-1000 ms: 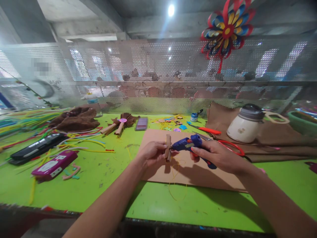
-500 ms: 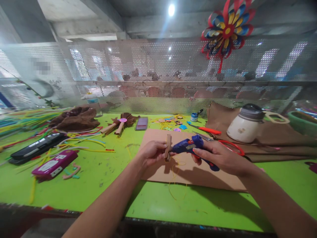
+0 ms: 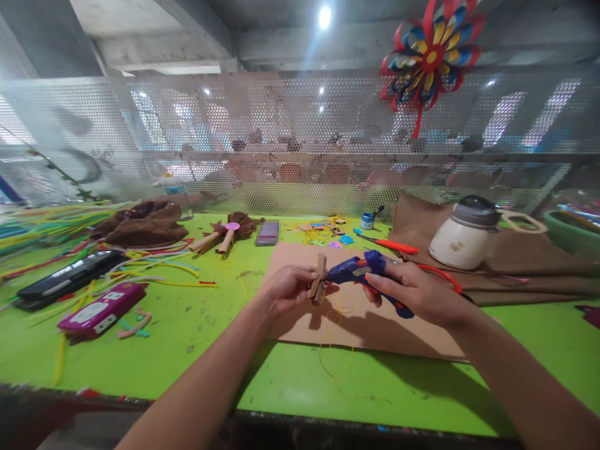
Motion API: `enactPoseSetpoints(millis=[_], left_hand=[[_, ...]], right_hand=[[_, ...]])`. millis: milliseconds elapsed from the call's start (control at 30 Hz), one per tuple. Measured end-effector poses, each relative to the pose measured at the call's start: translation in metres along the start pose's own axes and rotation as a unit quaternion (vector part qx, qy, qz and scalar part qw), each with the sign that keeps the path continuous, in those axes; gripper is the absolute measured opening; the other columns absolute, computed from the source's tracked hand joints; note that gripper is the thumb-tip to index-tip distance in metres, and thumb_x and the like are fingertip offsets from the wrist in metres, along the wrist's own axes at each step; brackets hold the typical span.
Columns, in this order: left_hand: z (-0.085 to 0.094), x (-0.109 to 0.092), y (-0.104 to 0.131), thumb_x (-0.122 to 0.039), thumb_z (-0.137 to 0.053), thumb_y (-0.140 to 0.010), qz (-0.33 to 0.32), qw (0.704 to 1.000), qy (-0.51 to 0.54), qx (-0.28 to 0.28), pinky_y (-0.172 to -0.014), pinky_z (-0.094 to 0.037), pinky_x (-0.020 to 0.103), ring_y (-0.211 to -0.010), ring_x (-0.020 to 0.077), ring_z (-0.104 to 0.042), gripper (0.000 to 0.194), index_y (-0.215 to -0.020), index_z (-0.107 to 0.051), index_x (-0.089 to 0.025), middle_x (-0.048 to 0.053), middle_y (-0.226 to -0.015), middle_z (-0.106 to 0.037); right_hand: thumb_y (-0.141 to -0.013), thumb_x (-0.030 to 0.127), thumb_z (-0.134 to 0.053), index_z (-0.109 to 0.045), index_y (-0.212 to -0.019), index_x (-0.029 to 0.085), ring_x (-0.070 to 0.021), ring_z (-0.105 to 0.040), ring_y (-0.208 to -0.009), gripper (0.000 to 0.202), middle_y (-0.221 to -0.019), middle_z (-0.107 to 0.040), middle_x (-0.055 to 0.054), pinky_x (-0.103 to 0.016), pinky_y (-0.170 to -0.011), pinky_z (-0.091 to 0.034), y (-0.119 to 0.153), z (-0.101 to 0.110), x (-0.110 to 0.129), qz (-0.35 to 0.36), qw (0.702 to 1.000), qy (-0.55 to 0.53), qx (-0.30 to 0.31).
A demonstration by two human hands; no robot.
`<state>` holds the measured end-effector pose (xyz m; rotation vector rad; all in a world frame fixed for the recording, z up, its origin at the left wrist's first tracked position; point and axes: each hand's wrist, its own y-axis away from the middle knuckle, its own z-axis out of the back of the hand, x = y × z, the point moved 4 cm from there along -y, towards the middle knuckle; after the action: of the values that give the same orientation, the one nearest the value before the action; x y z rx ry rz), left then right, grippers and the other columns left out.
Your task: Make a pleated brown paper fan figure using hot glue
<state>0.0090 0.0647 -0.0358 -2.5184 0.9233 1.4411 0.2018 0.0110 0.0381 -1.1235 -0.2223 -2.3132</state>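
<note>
L hand gripped folded brown strip abv. brown sheet on green table; R hand was wrapped arnd. blue glue gun, nozzle nr. strip's R edge; white container w/ dk. lid stood to R.

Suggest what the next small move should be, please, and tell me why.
Perhaps draw the glue gun lightly along the brown piece: the right hand grips the gun, its nozzle at or very near that piece, which the left hand holds above the cardboard.
</note>
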Motion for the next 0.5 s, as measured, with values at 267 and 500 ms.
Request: enactPoseSetpoints(millis=[267, 500], left_hand=[[0.0019, -0.0005, -0.0016, 0.002, -0.043, -0.077, -0.006, 1.000, 0.002, -0.016, -0.074, -0.052, 0.030, -0.072, 0.0193, -0.067, 0.022, -0.091, -0.060, 0.000, 0.017, -0.084, -0.066], [-0.0004, -0.0002, 0.0010, 0.000, -0.045, -0.076, 0.008, 1.000, 0.013, -0.004, -0.078, -0.051, 0.029, -0.083, 0.0238, -0.067, 0.020, -0.090, -0.060, 0.000, 0.018, -0.083, -0.066]], right_hand=[[-0.088, 0.051, -0.039, -0.057, -0.075, 0.016, -0.0103, -0.049, -0.061, 0.042, -0.072, -0.058, -0.004, -0.023, -0.056, -0.039, 0.0032, -0.0013, 0.0025, 0.007, 1.000, -0.014, 0.018], [-0.088, 0.050, -0.039, -0.056, -0.073, 0.016, -0.0104, -0.049, -0.062, 0.042, -0.069, -0.057, -0.003, -0.023, -0.057, -0.039, 0.0007, 0.0016, -0.0006, -0.007, 1.000, -0.017, 0.006]])
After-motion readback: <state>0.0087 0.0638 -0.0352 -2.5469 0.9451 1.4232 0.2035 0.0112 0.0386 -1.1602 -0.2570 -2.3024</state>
